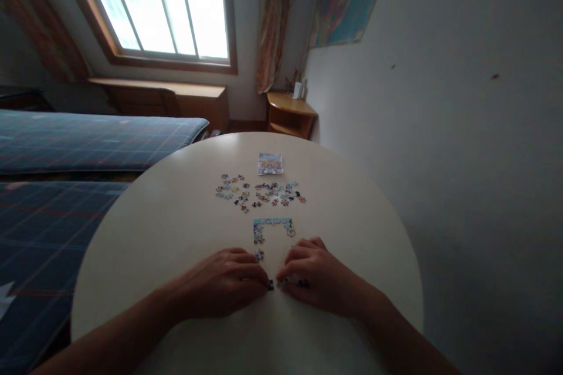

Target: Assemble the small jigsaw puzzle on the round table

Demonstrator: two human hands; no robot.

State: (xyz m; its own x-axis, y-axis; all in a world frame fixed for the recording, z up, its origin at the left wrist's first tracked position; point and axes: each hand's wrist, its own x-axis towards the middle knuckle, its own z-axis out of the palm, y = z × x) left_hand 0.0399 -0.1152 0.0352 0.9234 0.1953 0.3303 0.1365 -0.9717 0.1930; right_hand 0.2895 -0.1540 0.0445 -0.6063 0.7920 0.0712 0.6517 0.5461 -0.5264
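On the round white table (176,228), my left hand (226,281) is closed, its fingertips on a dark jigsaw puzzle piece (271,285). Just to the right, my right hand (319,275) has curled fingers over more puzzle pieces (302,283) at the table surface, partly hidden beneath it. Beyond the hands lies a joined puzzle border (273,221), with a top edge and two short sides. A small separate section (259,255) sits below its left side, near my left fingers.
Loose puzzle pieces (268,193) are scattered farther back on the table. Behind them lies a small printed picture (270,163). A bed with plaid covering (88,140) stands at the left, a corner shelf (290,105) beyond the table, and a white wall (440,158) at the right.
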